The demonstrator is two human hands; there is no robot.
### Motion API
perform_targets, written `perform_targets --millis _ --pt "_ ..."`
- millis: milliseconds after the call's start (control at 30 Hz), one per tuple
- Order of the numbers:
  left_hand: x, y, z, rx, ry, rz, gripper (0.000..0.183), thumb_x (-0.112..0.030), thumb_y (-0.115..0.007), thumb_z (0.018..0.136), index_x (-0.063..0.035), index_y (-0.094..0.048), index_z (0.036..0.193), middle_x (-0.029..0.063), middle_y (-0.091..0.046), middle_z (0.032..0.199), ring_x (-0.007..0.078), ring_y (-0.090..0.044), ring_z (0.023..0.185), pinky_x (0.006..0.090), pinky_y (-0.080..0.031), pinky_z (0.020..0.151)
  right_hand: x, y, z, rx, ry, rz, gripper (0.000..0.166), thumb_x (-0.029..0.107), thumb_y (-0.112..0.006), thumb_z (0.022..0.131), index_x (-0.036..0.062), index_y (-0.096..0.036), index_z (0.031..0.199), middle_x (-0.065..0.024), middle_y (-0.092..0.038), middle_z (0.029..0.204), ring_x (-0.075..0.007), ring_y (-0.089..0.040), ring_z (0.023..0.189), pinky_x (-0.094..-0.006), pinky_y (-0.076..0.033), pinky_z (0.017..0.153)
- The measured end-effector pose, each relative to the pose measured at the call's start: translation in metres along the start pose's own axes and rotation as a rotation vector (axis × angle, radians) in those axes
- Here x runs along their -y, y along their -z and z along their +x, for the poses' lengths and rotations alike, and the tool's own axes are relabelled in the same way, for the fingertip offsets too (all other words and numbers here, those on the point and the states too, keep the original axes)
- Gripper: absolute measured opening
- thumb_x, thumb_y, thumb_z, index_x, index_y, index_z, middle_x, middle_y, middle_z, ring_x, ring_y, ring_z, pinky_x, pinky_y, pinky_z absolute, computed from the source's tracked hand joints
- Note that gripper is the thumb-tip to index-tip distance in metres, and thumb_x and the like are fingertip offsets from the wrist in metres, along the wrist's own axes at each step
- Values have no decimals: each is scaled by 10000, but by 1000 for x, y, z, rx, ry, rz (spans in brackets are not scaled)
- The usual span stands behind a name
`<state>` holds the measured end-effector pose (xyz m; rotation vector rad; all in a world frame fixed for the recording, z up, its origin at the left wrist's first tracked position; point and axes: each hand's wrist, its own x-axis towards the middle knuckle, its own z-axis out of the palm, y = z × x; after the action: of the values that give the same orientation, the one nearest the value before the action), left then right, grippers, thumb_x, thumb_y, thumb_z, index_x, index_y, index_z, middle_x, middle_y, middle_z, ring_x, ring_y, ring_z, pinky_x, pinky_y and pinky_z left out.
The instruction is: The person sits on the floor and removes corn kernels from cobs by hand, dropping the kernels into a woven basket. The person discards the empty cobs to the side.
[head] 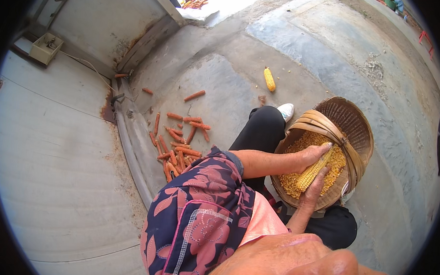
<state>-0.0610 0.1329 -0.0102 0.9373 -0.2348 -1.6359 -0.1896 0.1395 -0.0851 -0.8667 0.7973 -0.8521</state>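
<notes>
A yellow ear of corn [309, 177] is gripped between both hands, over a woven bamboo basket [355, 116]. My left hand [311, 157] wraps the upper side of the ear, its thumb pressed along the kernels near the far end. From below, my right hand [314, 186] holds the ear's lower side, with fingers partly hidden. Loose corn kernels [289, 181] lie in the basket around and beneath the ear. A broad bamboo-strip handle [322, 123] arches across the basket, which sits between my black-trousered legs.
Many bare reddish corncobs [188, 151] are heaped on the concrete floor to the left. Another ear of corn [269, 79] lies beyond my white shoe [287, 110]. A rusty metal door [59, 161] borders the left side. More corn [196, 1] lies near another person's leg at the top.
</notes>
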Motion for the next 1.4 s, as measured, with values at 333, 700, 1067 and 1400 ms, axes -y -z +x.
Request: perform_targets --millis 333,700,1067,1400 --pt "2 -7 -3 -40 36 211 591 -453 -430 960 65 -522 1228 193 -628 1121 256 -627 957 364 -493 883 -1 -1 2 -46 -14 94 702 547 -382 975 -4 -340 1408 -130 -446 1366 -218 -474 1208 -331 -394 1006" --pt "3 0 -5 -82 -41 367 554 -411 -432 962 64 -508 1238 203 -603 1136 257 -606 981 376 -490 873 -2 0 0 -135 46 -74 612 467 -360 1010 -16 -382 1385 -104 -520 1284 -188 -536 1112 -295 -442 927" --pt "13 3 0 70 -38 110 523 -405 -420 968 32 -532 1231 176 -618 1131 238 -615 969 349 -488 883 -7 6 2 -133 21 -25 646 515 -362 994 -22 -415 1351 -117 -528 1267 -196 -545 1088 -311 -447 925" --pt "16 3 2 -10 -141 324 518 -429 -418 986 -3 -559 1243 132 -611 1160 199 -570 1037 346 -440 944 -15 -2 24 -99 99 -133 692 479 -345 997 -22 -206 1454 -173 -266 1475 -272 -304 1329 -355 -253 1098"
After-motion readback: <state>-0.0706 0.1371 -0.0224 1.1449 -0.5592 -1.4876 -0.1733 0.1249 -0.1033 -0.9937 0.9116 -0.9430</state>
